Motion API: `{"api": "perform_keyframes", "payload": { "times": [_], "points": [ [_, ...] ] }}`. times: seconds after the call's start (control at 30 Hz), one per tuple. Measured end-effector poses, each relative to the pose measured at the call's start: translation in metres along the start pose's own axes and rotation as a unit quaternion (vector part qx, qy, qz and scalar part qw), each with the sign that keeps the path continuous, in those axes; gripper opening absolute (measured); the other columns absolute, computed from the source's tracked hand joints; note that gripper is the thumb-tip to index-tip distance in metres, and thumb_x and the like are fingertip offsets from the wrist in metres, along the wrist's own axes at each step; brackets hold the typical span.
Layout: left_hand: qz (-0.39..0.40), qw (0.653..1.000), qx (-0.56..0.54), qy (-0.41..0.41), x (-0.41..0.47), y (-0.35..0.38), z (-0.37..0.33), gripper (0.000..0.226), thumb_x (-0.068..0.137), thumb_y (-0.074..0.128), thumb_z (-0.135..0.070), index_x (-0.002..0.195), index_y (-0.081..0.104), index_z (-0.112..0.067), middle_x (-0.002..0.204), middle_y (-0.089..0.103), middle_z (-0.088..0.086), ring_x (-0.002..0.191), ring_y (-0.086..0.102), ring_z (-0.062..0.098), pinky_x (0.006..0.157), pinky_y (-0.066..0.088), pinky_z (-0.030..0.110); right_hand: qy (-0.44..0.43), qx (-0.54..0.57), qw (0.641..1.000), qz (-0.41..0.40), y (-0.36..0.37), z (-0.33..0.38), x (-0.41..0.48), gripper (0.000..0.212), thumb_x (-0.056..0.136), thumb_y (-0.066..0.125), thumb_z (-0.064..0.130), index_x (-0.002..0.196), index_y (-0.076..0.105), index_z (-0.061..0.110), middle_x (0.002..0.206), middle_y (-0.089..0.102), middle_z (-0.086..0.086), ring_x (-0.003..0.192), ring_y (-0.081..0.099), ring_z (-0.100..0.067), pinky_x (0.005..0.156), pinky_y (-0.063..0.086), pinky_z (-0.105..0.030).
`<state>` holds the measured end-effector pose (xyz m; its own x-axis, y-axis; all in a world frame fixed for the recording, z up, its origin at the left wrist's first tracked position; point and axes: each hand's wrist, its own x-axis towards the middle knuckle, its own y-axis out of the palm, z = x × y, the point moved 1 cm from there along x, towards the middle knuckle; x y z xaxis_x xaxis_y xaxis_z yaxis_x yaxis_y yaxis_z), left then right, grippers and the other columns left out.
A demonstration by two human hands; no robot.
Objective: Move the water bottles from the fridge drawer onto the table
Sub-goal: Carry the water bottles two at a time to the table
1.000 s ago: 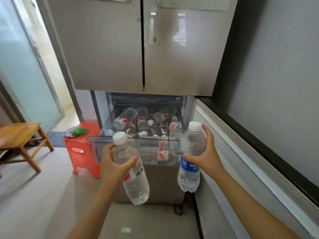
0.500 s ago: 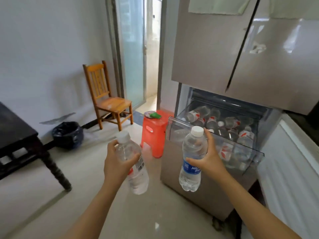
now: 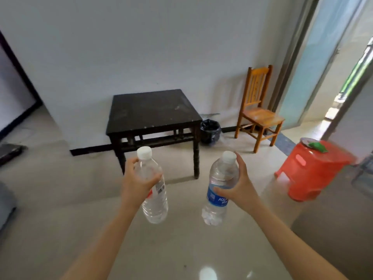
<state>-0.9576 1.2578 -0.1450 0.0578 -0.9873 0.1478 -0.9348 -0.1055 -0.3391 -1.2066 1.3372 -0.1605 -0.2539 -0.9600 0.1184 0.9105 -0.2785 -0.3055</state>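
**Two btls in hand, mid-room, table ahead**

L hand (image 3: 137, 182): fingers and thumb curled round upper body of red-label btl (image 3: 155, 207), just below the shoulder. Firm wrap, thumb on the near side.

R hand (image 3: 240, 186): wrapped round upper half of blue-label btl (image 3: 217, 197); thumb lies across the top edge of the label, one finger reaches up beside the neck.

Btl orientation: both roughly upright, long axis near vertical, white caps up, bases down toward the floor (image 3: 181, 249). Red-label btl leans a little, cap (image 3: 144, 152) tipped to the left, base swung inward. Blue-label btl leans the other way, cap (image 3: 228, 156) to the right, base inward. So caps are spread and bases closer, but the btls are apart, not touching. Both clear plastic w/ water inside; level can't be read.

Position: both btls held in air over the floor, on the near side of the table (image 3: 153, 110). Neither rests on it. In view the caps line up w/ the table's front legs.

Table: dark wood, square top, scuffed, back edge against the white wall (image 3: 141, 47).

Surroundings: black bin bag (image 3: 210, 130) on floor just beside the table's right rear corner. Wooden chair (image 3: 260, 116) further right, by the wall. Red plastic stool (image 3: 314, 168) at right, green object (image 3: 315, 146) on its top; what it is, can't tell. Frosted glass door (image 3: 314, 57) behind chair, doorway open to its right.

Both forearms bare, reaching fwd from the bottom edge.
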Motion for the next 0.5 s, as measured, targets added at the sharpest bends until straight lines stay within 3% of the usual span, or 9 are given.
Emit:
{"api": "perform_keyframes", "payload": {
  "times": [0.1, 0.2, 0.37, 0.5],
  "points": [
    [-0.072, 0.997, -0.004, -0.024, -0.002, -0.075, 0.023, 0.068, 0.068, 0.08, -0.013, 0.124, 0.041, -0.01, 0.108, 0.046, 0.0, 0.1, 0.049, 0.019, 0.082, 0.039, 0.033, -0.029, 0.022, 0.997, 0.067, 0.07, 0.023, 0.012, 0.102, 0.064, 0.08, 0.001, 0.125, 0.016, 0.054, 0.121, 0.045, 0.014, 0.107, 0.05, -0.009, 0.076, 0.048, -0.018],
    [-0.114, 0.993, -0.009, -0.039, -0.002, -0.133, 0.039, 0.069, 0.069, 0.079, -0.014, 0.125, 0.039, -0.01, 0.11, 0.048, 0.001, 0.099, 0.051, 0.018, 0.08, 0.04, 0.032, -0.062, 0.037, 0.99, 0.118, 0.121, 0.052, 0.026, 0.104, 0.064, 0.079, -0.002, 0.122, 0.016, 0.058, 0.129, 0.041, 0.006, 0.115, 0.046, -0.014, 0.084, 0.048, -0.03],
    [-0.207, 0.977, 0.005, -0.048, 0.005, -0.213, 0.06, 0.065, 0.066, 0.082, -0.018, 0.118, 0.043, -0.018, 0.11, 0.055, 0.0, 0.099, 0.056, 0.019, 0.083, 0.045, 0.034, -0.092, 0.037, 0.977, 0.189, 0.195, 0.094, 0.058, 0.105, 0.065, 0.078, -0.002, 0.129, 0.015, 0.052, 0.113, 0.047, 0.022, 0.103, 0.052, -0.005, 0.086, 0.047, -0.031],
    [-0.243, 0.968, 0.018, -0.062, 0.028, -0.257, 0.079, 0.062, 0.064, 0.082, -0.023, 0.109, 0.04, -0.026, 0.104, 0.055, -0.003, 0.098, 0.058, 0.021, 0.083, 0.047, 0.036, -0.11, 0.028, 0.964, 0.239, 0.256, 0.114, 0.093, 0.11, 0.066, 0.077, -0.001, 0.143, 0.008, 0.034, 0.111, 0.043, 0.023, 0.104, 0.05, -0.007, 0.089, 0.045, -0.033]
  ]
}}
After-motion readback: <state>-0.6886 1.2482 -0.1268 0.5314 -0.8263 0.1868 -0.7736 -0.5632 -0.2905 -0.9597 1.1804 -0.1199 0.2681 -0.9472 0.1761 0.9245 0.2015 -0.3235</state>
